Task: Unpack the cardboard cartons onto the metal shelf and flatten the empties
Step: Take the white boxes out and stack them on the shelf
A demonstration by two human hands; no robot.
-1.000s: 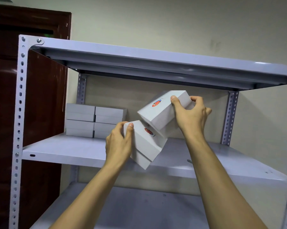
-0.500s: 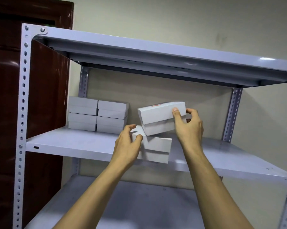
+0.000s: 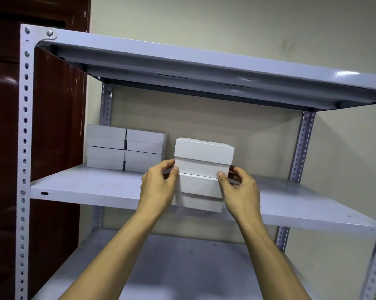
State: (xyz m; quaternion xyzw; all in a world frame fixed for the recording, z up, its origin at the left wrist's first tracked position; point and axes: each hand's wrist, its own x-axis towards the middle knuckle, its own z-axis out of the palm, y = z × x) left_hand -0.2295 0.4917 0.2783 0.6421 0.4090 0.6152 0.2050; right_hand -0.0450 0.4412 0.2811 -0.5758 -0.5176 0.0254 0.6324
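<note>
Grey metal shelf [image 3: 96,187] against a pale wall: left hand [image 3: 158,187] and right hand [image 3: 240,189] grip two stacked white boxes [image 3: 202,172] at its middle tier's front edge, four more boxes [image 3: 126,148] at ten o'clock

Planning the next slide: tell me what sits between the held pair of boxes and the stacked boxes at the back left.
Head view: only bare shelf separates the held boxes from the stacked boxes.

Two bare forearms, no sleeves in view, hands [image 3: 158,187] bare, short trimmed nails
</note>
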